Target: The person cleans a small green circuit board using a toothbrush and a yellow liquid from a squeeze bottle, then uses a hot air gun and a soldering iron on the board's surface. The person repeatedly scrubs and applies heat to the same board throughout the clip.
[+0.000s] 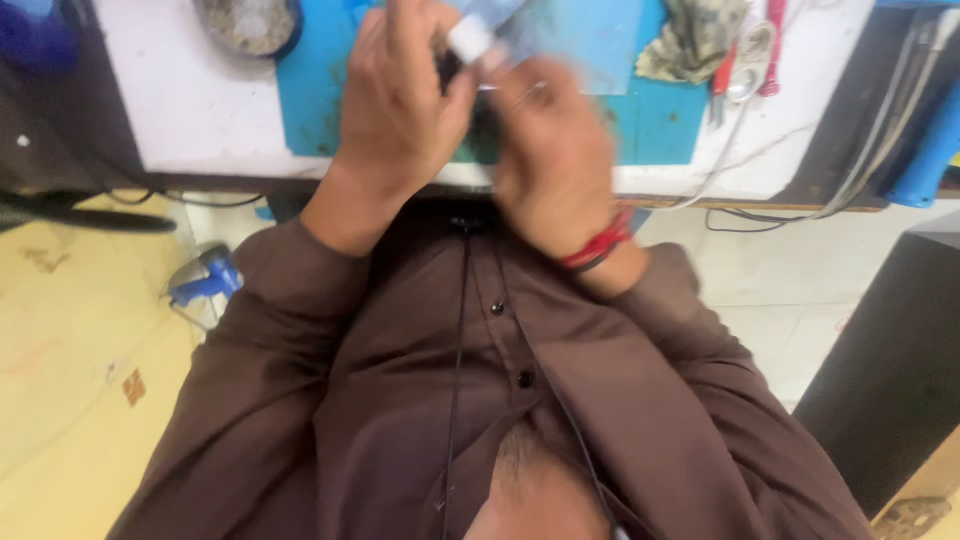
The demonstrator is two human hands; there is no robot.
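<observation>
Left hand (pixel 400 100): fingers closed round a small white cap-like piece (pixel 470 38), above the blue mat (pixel 320 90).
Right hand (pixel 555 150): blurred, against the left; grip cannot be told.
Bench (pixel 180 110): white; scissors (pixel 740 70), rag (pixel 690 40).

Left hand (pixel 400 95), right hand (pixel 550 150) raised together, fingers curled, touching; right blurred.

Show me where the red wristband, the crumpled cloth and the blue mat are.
Red wristband (pixel 598 246): head view, on the band's middle.
Crumpled cloth (pixel 692 40): head view, centre of its folds.
Blue mat (pixel 310 90): head view, bare left part.
</observation>
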